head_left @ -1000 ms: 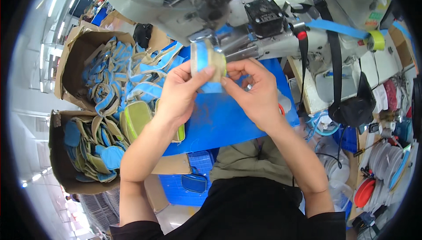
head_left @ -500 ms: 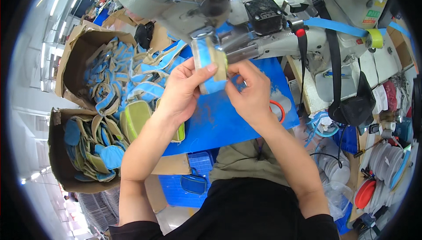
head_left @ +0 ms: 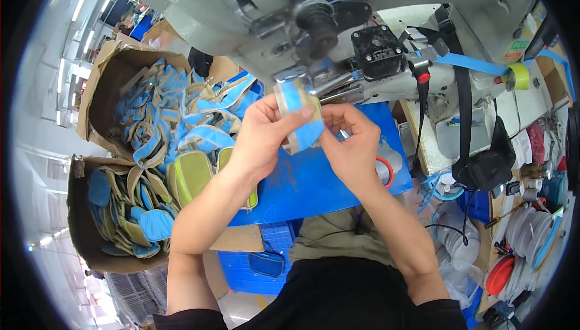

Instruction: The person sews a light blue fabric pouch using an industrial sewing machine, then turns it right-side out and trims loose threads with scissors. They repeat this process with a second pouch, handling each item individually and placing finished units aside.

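Blue-and-beige fabric band (head_left: pixel 309 134) sits pinched in my left hand (head_left: pixel 260 135), apparently for steadiness; whether my right hand (head_left: pixel 353 147) grips, I cannot tell.

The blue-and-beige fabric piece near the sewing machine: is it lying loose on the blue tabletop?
No, the left hand grips the blue-and-beige fabric piece, with the thumb lying across it.

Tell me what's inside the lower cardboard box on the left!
The lower cardboard box holds a heap of green and blue fabric pieces. The top ones show; those underneath, and the box's bottom, are covered, so I can't see them.
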Available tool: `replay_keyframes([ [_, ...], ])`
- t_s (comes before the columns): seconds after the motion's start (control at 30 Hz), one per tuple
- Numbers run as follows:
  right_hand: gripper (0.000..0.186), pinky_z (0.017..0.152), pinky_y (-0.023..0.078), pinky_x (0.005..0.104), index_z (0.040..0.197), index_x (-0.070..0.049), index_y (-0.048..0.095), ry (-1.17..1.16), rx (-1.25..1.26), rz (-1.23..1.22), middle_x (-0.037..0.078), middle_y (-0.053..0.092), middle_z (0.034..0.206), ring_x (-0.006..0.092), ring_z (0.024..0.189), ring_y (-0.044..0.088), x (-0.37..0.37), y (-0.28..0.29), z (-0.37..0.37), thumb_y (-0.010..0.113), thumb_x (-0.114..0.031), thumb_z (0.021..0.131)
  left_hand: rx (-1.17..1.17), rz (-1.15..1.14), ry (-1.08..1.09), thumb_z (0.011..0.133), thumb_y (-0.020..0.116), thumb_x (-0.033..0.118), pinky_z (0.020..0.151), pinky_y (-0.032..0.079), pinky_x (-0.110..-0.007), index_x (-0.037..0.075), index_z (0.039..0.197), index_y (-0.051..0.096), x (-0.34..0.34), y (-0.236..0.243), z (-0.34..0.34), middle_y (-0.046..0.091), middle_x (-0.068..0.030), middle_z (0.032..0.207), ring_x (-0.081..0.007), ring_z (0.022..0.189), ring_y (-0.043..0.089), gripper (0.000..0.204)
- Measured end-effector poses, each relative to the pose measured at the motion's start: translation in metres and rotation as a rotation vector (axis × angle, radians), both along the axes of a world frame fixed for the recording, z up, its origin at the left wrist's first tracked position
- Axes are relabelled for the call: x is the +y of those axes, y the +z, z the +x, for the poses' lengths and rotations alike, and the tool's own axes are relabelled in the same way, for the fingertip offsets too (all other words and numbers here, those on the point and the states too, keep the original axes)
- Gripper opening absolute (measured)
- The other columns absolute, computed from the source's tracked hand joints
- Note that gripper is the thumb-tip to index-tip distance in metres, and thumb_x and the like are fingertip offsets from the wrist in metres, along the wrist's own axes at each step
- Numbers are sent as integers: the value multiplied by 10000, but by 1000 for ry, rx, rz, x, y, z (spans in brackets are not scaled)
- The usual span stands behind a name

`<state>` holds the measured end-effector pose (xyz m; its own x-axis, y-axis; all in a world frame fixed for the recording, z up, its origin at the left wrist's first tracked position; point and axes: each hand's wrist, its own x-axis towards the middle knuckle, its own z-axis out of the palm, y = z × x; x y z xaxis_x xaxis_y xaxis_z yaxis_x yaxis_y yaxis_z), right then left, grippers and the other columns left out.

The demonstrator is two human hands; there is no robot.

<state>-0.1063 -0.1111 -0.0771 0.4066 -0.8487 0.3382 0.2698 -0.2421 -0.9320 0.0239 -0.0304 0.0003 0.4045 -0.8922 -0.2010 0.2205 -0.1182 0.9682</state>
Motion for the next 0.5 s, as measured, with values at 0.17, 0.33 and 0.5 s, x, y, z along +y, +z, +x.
replay_keyframes([
  [0.17,172,666,524,277,984,-28,715,42,-67,141,67,737,860,130,788,706,-2,-4,2,772,-21,823,-161,-7,-30,948,742,107,754,551,-248,28,1092,717,-4,6,1,757,-48,993,-89,845,697,166],
  [0.33,201,616,481,256,1003,-33,708,50,-70,46,47,723,893,120,790,689,0,-6,-3,776,-14,815,14,-27,-21,986,703,150,827,576,-292,30,1149,685,2,-1,5,747,-72,1048,-136,918,713,203],
  [0.5,223,596,464,246,1016,-40,699,35,-89,36,43,708,913,112,786,677,3,-14,-4,784,-27,810,33,-34,-50,1002,682,162,823,602,-319,27,1166,668,0,-4,9,743,-85,1049,-159,904,725,212],
])
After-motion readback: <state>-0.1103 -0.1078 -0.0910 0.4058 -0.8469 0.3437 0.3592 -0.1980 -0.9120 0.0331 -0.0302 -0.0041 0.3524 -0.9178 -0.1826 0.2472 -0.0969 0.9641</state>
